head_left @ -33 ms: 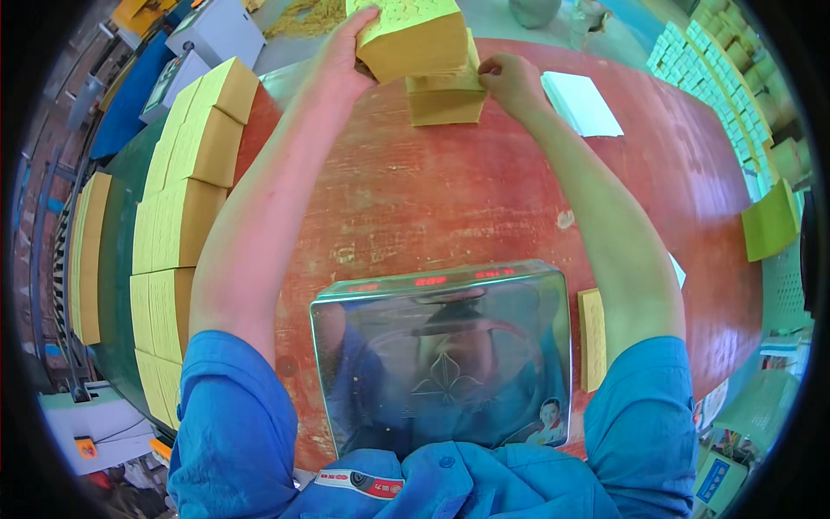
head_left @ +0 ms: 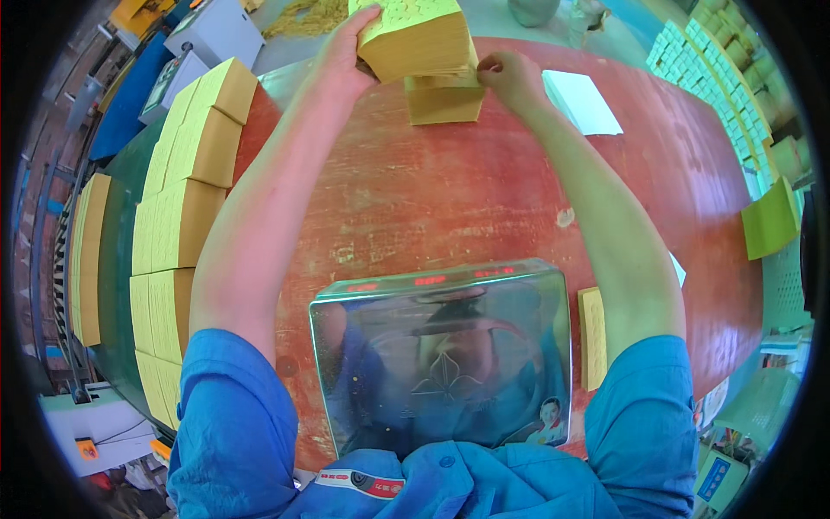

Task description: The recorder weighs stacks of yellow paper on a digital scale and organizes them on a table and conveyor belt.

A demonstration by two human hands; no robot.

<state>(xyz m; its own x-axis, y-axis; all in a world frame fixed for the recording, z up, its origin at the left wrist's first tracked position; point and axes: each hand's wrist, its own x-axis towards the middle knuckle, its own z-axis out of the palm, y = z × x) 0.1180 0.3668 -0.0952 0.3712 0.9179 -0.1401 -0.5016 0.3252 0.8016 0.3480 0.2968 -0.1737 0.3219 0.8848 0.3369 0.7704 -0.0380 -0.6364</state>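
Note:
My left hand [head_left: 344, 60] grips a thick stack of yellow paper [head_left: 415, 50] by its left side at the far edge of the table. Its upper face has an embossed or punched pattern. Just below and behind it, another yellow paper stack [head_left: 445, 106] shows in part, resting on the table. Some sheets look loose and uneven between the two. At the right side of these sheets is my right hand [head_left: 514, 82], thumb and forefinger pinched together against the paper's edge. What lies between those fingertips is too small to make out.
Rows of yellow paper stacks [head_left: 203, 143] line the left side of the red table [head_left: 389, 199]. A shiny metal box [head_left: 445, 363] stands close to my body, beside a small yellow paper block [head_left: 593, 337]. White sheets [head_left: 581, 104] lie at the far right.
The upper stack in my left hand has shifted very slightly to the right, and the strip of paper showing beside it is narrower. My right hand is almost unmoved.

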